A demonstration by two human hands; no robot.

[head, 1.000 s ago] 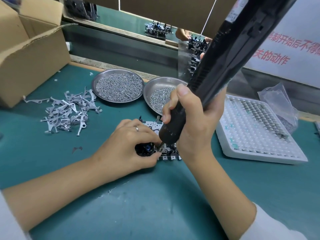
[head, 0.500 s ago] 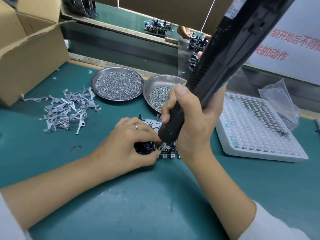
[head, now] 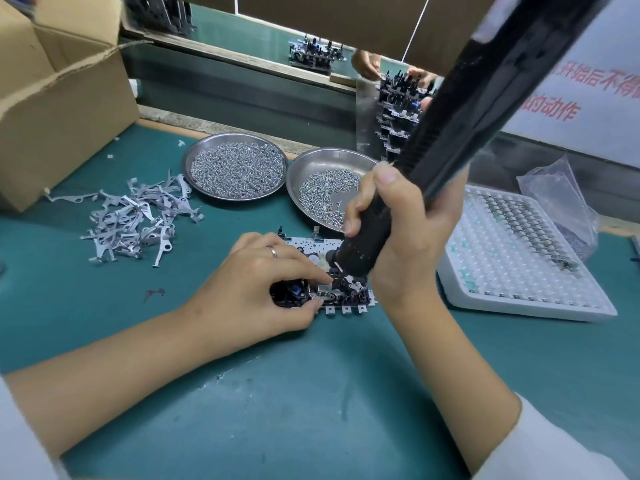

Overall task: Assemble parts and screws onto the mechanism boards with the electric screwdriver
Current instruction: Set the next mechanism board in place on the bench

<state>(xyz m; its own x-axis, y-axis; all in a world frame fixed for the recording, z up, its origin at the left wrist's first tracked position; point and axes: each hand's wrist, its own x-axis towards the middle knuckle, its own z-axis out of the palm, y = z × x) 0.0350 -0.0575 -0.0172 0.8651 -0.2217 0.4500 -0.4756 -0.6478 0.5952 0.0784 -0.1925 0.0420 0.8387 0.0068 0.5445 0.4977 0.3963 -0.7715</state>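
Note:
A small mechanism board (head: 346, 301) with black and metal parts lies on the green mat in the middle. My left hand (head: 256, 282) holds it down, thumb at its near edge and forefinger pointing at a spot on top. My right hand (head: 405, 237) grips the black electric screwdriver (head: 460, 126), which slants up to the top right. Its tip stands on the board right next to my left forefinger. Most of the board is hidden under the two hands.
Two steel dishes of screws (head: 235, 166) (head: 322, 188) stand behind the board. Grey metal levers (head: 138, 220) lie piled at left, by a cardboard box (head: 59, 98). A white tray (head: 519, 271) of small parts and a plastic bag (head: 557, 199) sit at right. Another person's hands (head: 367, 65) work at stacked boards (head: 398, 109) behind.
The screwdriver and my right hand have lifted slightly, so more of the board's metal parts show under the tip. My left hand stays on the board.

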